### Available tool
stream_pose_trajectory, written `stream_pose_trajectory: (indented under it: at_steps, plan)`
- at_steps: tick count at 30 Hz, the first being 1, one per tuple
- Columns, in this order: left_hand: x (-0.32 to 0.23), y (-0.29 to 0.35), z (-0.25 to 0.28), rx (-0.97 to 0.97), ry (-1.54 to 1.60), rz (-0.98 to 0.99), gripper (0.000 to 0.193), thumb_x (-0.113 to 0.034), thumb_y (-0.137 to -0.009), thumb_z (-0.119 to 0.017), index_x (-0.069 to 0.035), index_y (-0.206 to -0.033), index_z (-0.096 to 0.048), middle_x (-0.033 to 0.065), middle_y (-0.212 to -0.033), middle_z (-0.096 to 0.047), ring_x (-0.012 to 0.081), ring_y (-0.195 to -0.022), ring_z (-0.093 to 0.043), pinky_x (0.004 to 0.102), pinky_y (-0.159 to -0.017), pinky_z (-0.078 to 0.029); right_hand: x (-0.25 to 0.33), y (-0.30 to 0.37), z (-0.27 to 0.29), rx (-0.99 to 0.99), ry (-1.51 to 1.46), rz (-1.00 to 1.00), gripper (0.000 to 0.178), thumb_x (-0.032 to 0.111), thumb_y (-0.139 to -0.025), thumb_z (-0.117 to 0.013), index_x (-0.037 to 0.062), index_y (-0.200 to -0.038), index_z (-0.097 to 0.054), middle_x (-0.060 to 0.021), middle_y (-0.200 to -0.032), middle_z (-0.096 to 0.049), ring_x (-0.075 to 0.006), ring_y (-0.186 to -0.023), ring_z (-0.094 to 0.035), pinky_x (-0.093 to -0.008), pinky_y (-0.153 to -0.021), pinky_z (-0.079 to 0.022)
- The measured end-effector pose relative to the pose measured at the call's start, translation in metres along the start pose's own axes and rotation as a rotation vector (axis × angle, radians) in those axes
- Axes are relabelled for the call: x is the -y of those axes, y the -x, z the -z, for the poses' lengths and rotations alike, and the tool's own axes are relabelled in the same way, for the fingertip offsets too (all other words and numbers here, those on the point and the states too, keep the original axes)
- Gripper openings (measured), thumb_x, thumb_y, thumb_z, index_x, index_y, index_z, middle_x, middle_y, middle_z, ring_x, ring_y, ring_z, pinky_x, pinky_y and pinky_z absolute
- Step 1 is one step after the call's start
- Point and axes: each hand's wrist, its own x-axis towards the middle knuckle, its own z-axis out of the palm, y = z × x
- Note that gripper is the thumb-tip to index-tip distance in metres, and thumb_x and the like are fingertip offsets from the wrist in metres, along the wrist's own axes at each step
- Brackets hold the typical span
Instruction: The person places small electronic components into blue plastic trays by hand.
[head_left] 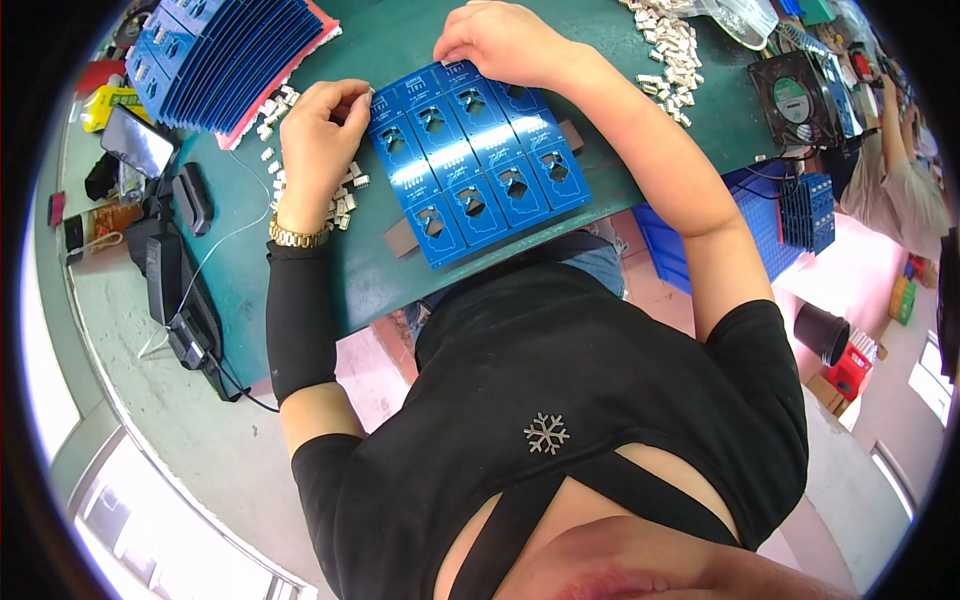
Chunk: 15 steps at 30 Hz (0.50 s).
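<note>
A blue circuit board panel (478,160) with rows of cut-outs lies at the front edge of the green table. At the panel's upper left corner is my left hand (325,125), its thumb and fingers pinched together. What that hand holds, if anything, is too small to make out. My right hand (505,45) bends over the panel's far edge with its fingertips closed and pressed down there; they hide whatever is between them. Loose small white connectors (345,203) lie beside my left wrist.
Blue boards (215,70) stand stacked at the far left on pink foam. More white connectors (672,60) are heaped at the far right. Along the left edge are a phone (137,142) and a dark case (192,198). A black fan (795,100) stands right, above a blue crate (668,250).
</note>
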Motion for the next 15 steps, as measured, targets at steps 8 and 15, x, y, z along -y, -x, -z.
stream_pose_trajectory:
  at_steps: [8,15]
  plan:
    - [0.0003,0.0005,0.0,0.013,0.005,-0.004,0.011,-0.006,-0.084,-0.07,-0.003,-0.094,-0.072,0.0053,-0.082,-0.066,0.0111,-0.066,-0.062,0.0237,-0.063,-0.05,0.0081,0.0016,0.0036,0.0,0.092,0.009,0.011,0.011,-0.08,-0.063,0.0068,-0.083,-0.073,-0.0133,-0.085,-0.066,-0.0322,-0.089,-0.063,-0.0409,-0.078,-0.051]
    - [0.0003,0.0009,0.0008,0.024,-0.013,-0.008,0.011,-0.007,-0.084,-0.07,-0.003,-0.094,-0.072,0.0056,-0.083,-0.067,0.0117,-0.067,-0.062,0.0241,-0.063,-0.05,0.0095,0.0048,0.0007,-0.055,-0.006,-0.046,0.011,0.009,-0.08,-0.062,0.0061,-0.083,-0.072,-0.013,-0.085,-0.066,-0.0322,-0.09,-0.063,-0.0411,-0.079,-0.051]
